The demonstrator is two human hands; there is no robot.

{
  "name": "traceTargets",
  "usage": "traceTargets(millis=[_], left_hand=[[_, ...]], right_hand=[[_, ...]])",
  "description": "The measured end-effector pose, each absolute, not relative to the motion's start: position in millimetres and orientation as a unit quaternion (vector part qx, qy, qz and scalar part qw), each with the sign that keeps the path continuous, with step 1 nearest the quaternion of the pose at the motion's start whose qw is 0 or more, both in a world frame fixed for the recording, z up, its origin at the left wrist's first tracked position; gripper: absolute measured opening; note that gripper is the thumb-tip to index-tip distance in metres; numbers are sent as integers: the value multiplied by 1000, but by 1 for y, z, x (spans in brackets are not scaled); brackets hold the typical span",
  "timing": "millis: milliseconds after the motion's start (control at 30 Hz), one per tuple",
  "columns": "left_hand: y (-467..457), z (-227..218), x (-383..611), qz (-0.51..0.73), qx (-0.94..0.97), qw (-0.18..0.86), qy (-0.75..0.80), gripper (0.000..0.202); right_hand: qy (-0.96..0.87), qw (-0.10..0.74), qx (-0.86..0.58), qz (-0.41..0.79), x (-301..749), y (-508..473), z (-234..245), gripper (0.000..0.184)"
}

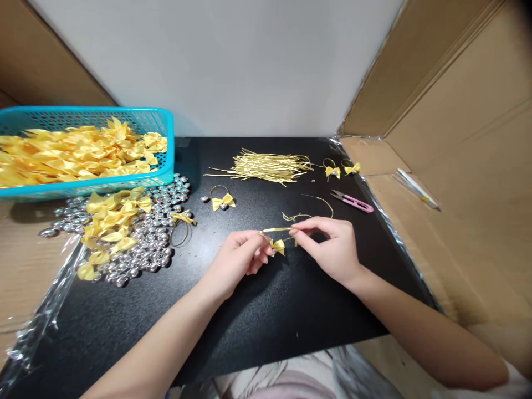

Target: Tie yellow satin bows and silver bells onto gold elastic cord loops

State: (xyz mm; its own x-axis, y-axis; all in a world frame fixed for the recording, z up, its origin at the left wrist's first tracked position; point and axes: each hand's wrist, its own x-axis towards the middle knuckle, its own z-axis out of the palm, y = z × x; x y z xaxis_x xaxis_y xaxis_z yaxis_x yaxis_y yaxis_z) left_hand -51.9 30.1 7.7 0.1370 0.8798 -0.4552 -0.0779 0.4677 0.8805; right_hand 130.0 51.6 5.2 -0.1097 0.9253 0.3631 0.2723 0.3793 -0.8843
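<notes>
Between my two hands a gold cord [277, 229] is stretched level above the black table. My left hand [245, 250] pinches its left end, with a yellow satin bow [277, 246] hanging just under the fingertips. Whether the left fingers also grip the bow is hard to see. My right hand [328, 241] is closed on the cord's other end between thumb and forefinger. Just beyond the right hand, a loose gold thread [328, 206] curls on the table. Pink thread snips [352, 201] lie farther right.
A turquoise basket [169, 147] of yellow bows stands at the left. In front of it lie silver bells [155, 249] with more bows [112, 216]. A bundle of gold cords [270, 166] is at the back. Finished-looking bow loops [223, 203] lie about; a white-handled cutter [418, 188] rests on cardboard.
</notes>
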Motion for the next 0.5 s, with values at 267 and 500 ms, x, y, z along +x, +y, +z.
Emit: traceTargets(millis=[267,500], left_hand=[[28,6,-47,333,404,679,515,28],[25,7,-42,356,438,650,509,28]], right_hand=[[-397,492,-442,636,126,55,4,26],[-339,498,-447,662,117,44,2,29]])
